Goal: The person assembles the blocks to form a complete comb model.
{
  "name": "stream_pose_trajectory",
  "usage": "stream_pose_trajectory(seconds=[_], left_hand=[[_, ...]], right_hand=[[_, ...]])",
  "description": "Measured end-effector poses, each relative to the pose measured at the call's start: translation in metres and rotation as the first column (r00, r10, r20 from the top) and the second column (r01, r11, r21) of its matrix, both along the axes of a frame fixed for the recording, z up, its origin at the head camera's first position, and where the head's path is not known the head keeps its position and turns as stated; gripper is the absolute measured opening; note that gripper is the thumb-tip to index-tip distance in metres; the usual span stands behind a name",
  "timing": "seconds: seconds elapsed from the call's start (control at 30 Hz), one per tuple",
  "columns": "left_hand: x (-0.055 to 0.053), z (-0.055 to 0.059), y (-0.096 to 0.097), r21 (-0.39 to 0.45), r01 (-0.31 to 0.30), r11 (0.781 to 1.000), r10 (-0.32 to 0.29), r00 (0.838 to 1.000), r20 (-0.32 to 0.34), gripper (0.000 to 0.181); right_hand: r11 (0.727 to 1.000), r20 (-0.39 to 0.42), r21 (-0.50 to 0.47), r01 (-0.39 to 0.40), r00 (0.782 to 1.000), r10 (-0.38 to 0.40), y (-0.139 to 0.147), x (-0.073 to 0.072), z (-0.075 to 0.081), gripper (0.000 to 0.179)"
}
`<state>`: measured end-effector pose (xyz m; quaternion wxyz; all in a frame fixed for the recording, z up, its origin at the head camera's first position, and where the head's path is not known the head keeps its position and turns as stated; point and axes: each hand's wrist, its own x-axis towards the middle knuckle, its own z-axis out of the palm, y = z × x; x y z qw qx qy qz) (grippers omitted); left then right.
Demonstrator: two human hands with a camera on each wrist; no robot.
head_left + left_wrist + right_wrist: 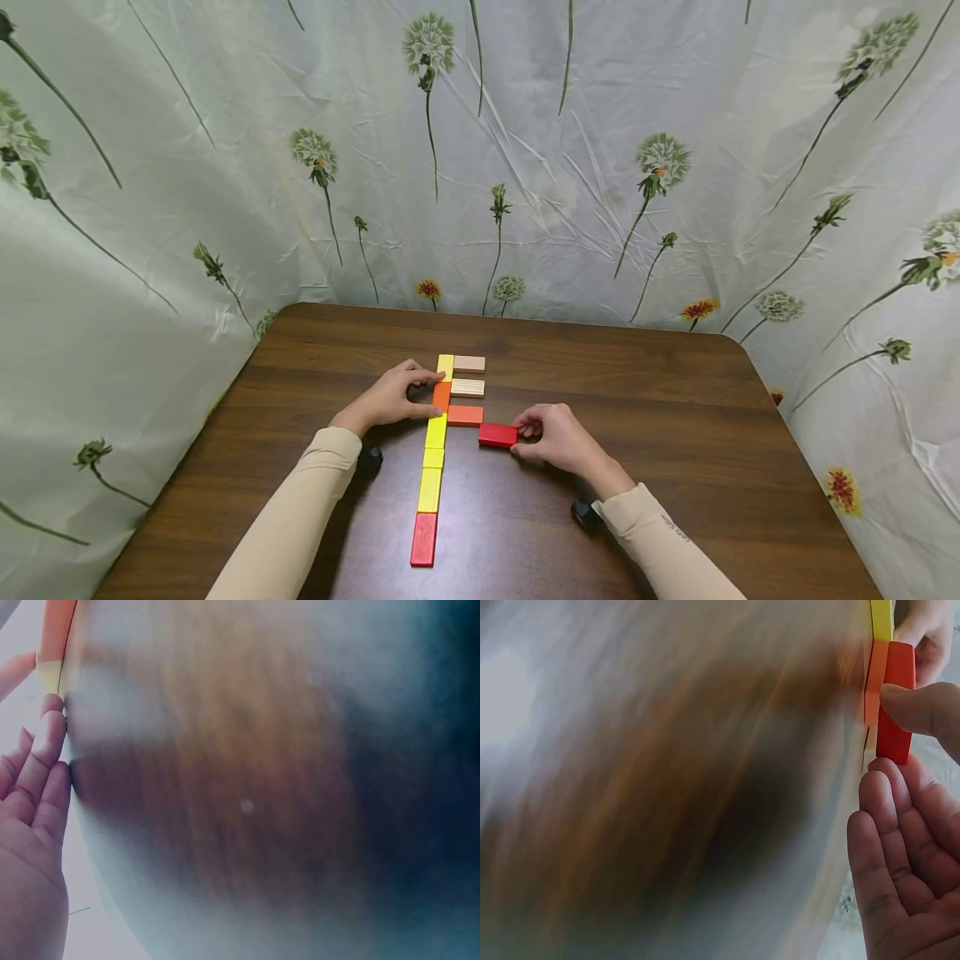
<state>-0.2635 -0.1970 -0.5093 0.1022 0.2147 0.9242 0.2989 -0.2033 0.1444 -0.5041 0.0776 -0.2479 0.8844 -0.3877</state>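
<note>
A red block (498, 435) is pinched between the thumb and fingers of my right hand (558, 437), just right of a flat orange-red block (465, 416). In the right wrist view the thumb lies across the face of this red block (897, 712). My left hand (392, 395) reaches over a column of blocks from the left. Its thumb and fingers are spread, with the tips touching around an orange block (442, 397). That block lies between a far yellow block (446, 367) and a nearer yellow block (437, 432). The left wrist view shows the fingertips (51, 712) beside the column.
Down the column follow a small yellow block (433, 458), a longer yellow block (429, 490) and a red end block (423, 539). Two pale wooden blocks (468, 388) branch right near its far end. Everything lies on a brown table (675, 433), with a floral curtain (525, 167) behind.
</note>
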Motion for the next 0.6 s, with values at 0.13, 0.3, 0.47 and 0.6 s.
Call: stream_pose_trajectory(seconds=[0.13, 0.3, 0.47, 0.6], left_hand=[[0.0, 0.0, 0.0, -0.002, -0.002, 1.0, 0.002, 1.0, 0.002, 0.071], [0.0, -0.001, 0.0, 0.006, -0.008, 1.0, 0.008, 1.0, 0.005, 0.072], [0.0, -0.002, 0.0, -0.001, -0.014, 1.0, 0.014, 1.0, 0.007, 0.071], [0.0, -0.001, 0.0, -0.003, -0.018, 1.0, 0.018, 1.0, 0.012, 0.071]], right_hand=[[1.0, 0.002, -0.001, -0.015, 1.0, 0.015, -0.009, 0.001, -0.001, 0.024], [1.0, 0.003, 0.009, -0.026, 1.0, 0.026, -0.02, 0.003, -0.004, 0.025], [0.999, -0.011, 0.029, -0.04, 0.999, 0.041, -0.033, 0.003, -0.006, 0.024], [0.998, -0.013, 0.045, -0.043, 0.999, 0.043, -0.042, 0.003, -0.006, 0.024]])
